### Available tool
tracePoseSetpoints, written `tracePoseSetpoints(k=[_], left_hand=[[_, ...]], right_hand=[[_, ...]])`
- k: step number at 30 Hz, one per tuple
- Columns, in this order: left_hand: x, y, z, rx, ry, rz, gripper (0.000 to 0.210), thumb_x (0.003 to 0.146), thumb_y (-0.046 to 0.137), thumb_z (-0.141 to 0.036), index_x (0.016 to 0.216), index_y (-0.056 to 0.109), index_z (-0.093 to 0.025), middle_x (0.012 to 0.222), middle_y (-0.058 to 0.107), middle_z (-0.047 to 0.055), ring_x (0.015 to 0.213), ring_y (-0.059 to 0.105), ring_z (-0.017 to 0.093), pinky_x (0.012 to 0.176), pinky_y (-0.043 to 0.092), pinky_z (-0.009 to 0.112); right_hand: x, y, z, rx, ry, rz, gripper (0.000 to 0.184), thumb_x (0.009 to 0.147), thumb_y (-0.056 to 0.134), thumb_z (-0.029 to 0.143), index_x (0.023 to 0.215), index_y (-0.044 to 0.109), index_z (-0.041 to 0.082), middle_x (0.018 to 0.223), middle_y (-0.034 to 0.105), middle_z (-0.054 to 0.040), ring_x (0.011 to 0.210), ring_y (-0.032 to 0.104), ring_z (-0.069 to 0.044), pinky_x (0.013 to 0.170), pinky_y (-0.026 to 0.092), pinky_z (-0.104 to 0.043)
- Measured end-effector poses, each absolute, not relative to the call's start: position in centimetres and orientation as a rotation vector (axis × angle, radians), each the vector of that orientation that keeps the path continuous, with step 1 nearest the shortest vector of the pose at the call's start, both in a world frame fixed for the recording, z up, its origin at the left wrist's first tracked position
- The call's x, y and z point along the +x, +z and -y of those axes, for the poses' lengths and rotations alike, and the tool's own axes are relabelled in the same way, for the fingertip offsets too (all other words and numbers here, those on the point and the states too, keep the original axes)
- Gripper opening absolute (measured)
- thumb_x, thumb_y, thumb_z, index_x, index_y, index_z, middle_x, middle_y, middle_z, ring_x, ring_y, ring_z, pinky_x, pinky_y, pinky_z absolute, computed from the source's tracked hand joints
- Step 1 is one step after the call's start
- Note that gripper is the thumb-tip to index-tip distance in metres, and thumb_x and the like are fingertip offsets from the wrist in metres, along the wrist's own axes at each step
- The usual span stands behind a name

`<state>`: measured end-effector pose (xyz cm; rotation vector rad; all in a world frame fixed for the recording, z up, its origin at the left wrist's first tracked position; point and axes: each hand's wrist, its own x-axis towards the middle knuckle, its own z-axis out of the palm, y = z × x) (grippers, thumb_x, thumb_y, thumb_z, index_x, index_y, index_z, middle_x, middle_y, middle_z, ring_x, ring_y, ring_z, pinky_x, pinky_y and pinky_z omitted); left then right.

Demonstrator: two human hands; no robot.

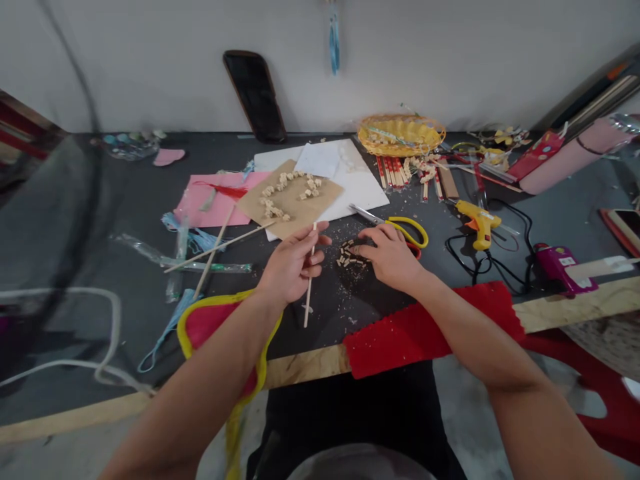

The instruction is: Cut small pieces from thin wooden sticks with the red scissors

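Note:
My left hand [293, 263] is closed round a thin wooden stick [309, 293], which stands nearly upright with its lower end near the table. My right hand [390, 257] reaches over a small pile of short cut stick pieces [346, 255], thumb and forefinger apart at its edge; whether a fingertip touches a piece is unclear. Behind the right hand lie scissors [407, 227] with yellow handles, partly hidden by it. Beyond my left hand, clusters of small pale pieces [273, 208] form a broken curve on a brown sheet [305, 213].
Two long sticks [215, 248] cross at left, by blue tassels [203, 239]. A yellow glue gun [480, 223] with black cord lies right, near a purple box [565, 267]. A yellow basket [400, 133] and phone [255, 97] stand behind. Red cloth [390, 337] covers the front edge.

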<state>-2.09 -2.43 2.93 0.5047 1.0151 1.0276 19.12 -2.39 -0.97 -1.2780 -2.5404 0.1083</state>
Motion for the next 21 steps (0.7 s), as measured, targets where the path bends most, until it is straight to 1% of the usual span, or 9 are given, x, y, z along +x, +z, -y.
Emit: tracePoseSetpoints(k=[3,8,13,16,21], left_hand=[[-2.0,3.0,2.5,0.498,1.039,-1.031,0.022,0.088,0.055,-0.015,0.107,0.066,-0.012,0.078,0.057,0.002,0.043,0.041,0.001,0.032,0.023,0.009],[-1.9,3.0,2.5,0.516,1.036,-1.022,0.023,0.083,0.056,-0.007,0.104,0.065,-0.011,0.074,0.053,0.0,0.045,0.042,0.002,0.033,0.024,0.009],[-2.0,3.1,2.6,0.556,1.037,-0.981,0.028,0.08,0.057,-0.005,0.106,0.06,-0.016,0.075,0.053,-0.001,0.046,0.043,0.002,0.035,0.028,0.009],[-2.0,3.2,2.7,0.568,1.038,-0.982,0.031,0.08,0.057,-0.005,0.108,0.059,-0.016,0.074,0.053,-0.001,0.046,0.043,0.003,0.036,0.03,0.009],[-2.1,3.3,2.7,0.57,1.044,-0.974,0.031,0.079,0.059,-0.006,0.108,0.058,-0.016,0.073,0.053,-0.002,0.047,0.042,0.003,0.036,0.029,0.01]], right_hand=[[19.2,-0.8,2.2,-1.324,0.109,2.47,0.033,0.091,0.047,0.013,0.111,0.071,0.025,0.124,0.059,-0.0071,0.114,0.04,-0.028,0.094,0.038,-0.045],[18.2,-0.6,2.0,-1.273,0.114,2.437,0.026,0.096,0.049,0.029,0.111,0.07,0.026,0.121,0.062,-0.0063,0.113,0.043,-0.027,0.093,0.038,-0.044],[18.2,-0.5,1.7,-1.333,0.106,2.376,0.029,0.096,0.046,0.021,0.111,0.071,0.024,0.116,0.065,-0.0062,0.11,0.044,-0.026,0.092,0.039,-0.042],[18.3,-0.4,1.5,-1.347,0.121,2.339,0.03,0.096,0.045,0.022,0.112,0.071,0.022,0.112,0.066,-0.0074,0.108,0.045,-0.026,0.091,0.041,-0.042],[18.2,-0.2,1.6,-1.324,0.116,2.348,0.029,0.096,0.046,0.021,0.109,0.071,0.021,0.112,0.066,-0.0076,0.109,0.045,-0.026,0.092,0.041,-0.042]])
